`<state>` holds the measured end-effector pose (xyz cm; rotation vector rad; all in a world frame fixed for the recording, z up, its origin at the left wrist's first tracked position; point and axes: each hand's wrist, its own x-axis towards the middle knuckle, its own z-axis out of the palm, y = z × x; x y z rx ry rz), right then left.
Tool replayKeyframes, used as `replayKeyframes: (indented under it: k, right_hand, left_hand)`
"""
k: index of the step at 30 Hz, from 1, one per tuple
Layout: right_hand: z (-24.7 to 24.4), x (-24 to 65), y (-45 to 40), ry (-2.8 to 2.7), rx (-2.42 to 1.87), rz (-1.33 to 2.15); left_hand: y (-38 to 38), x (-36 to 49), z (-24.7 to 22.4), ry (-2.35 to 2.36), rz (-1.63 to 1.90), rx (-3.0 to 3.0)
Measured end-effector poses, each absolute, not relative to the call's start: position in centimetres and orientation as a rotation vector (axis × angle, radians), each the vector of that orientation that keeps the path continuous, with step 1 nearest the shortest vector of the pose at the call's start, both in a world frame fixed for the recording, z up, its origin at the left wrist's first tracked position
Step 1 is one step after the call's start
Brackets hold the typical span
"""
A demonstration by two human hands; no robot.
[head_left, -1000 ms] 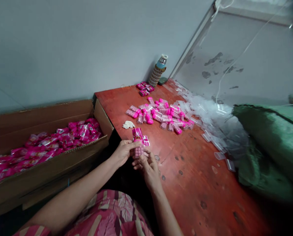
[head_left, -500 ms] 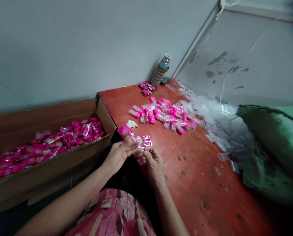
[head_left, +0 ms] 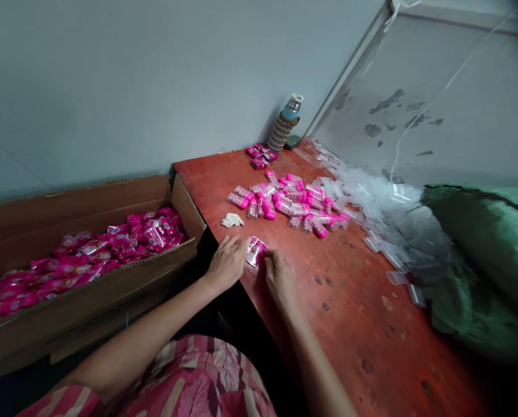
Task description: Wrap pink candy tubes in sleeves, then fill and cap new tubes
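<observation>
A small pile of shiny pink printed packets (head_left: pixel 256 251) lies on the red tabletop near its left edge, between my two hands. My left hand (head_left: pixel 227 265) is at the pile's left side, palm down, with its fingers stretched out and holding nothing I can see. On the other side, my right hand (head_left: pixel 281 279) has its fingers curled, and the fingertips pinch at the pile's right edge. A crumpled white lump (head_left: pixel 232 220) sits just beyond my left hand. Farther back lie many clear tubes with pink caps (head_left: pixel 294 202), filled with small pale pink pieces.
A long cardboard box (head_left: pixel 111 278) of pink wrapped packs (head_left: pixel 98 249) stands left of the table (head_left: pixel 354 313). Clear plastic sleeves (head_left: pixel 371 197) spill along the right, beside a green sack (head_left: pixel 480 278). A bottle (head_left: pixel 285 121) in a knitted cover and more pink packs (head_left: pixel 261 155) are at the back.
The pink pack that was in my left hand is gone from it. My left hand has opened and moved right to the pile; my right hand has shifted right and turned palm down.
</observation>
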<state>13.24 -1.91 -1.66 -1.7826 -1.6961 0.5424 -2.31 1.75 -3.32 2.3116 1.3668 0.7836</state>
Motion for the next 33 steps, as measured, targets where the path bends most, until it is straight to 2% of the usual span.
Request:
replayKeyframes:
  k: [6,13,18,22,25,33]
  right_hand:
    - [-1.2,14.5,-1.2,-1.664,-1.716,0.694]
    - [-1.9,15.3,-2.3,-1.424,-1.682,0.771]
    - [-2.4,15.4,-2.5,-1.427,-1.697,0.731]
    - [-2.8,15.5,-2.6,-1.413,-1.795,0.665]
    - [-2.9,15.8,-2.5,-1.434,-1.858,0.655]
    - [-2.8,16.3,-2.2,-1.51,-1.901,0.621]
  left_hand:
    - [0.6,-2.4,-2.9,1.486,0.907,2.252]
    - [7.8,-4.3,-3.2,1.864,0.847,2.252]
    - [9.2,-5.0,-3.6,1.761,0.842,2.277]
    - [6.5,-3.7,-3.0,1.593,1.043,2.342]
    - [3.9,-2.1,-3.2,1.323,1.021,2.502]
    - [2.1,-0.8,-4.8,1.363,0.902,2.51]
